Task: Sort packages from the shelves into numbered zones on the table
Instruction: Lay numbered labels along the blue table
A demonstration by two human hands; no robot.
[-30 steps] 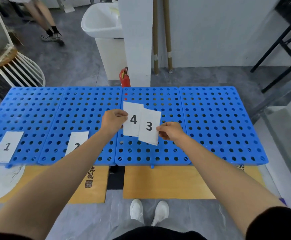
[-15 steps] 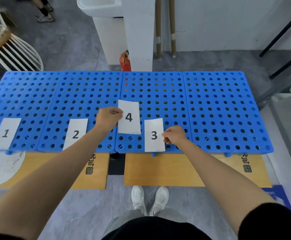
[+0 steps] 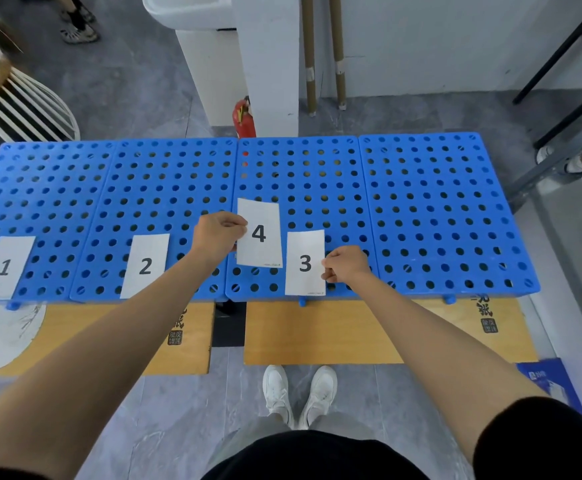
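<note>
- A person's left hand (image 3: 218,237) pinches card 4 (image 3: 260,237) by its left edge, over the blue table (image 3: 438,209).
- The right hand (image 3: 346,265) pinches card 3 (image 3: 305,263) by its right edge, at the table's front rim.
- Thin paper (light, floppy, probably easily creased) is best held by an edge.

Separated: card 3 (image 3: 305,263) off card 4 (image 3: 259,233), lowered to table (image 3: 438,202) edge.

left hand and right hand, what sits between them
Head view: the 4 card in the left hand, then the 3 card in the right hand.
</note>
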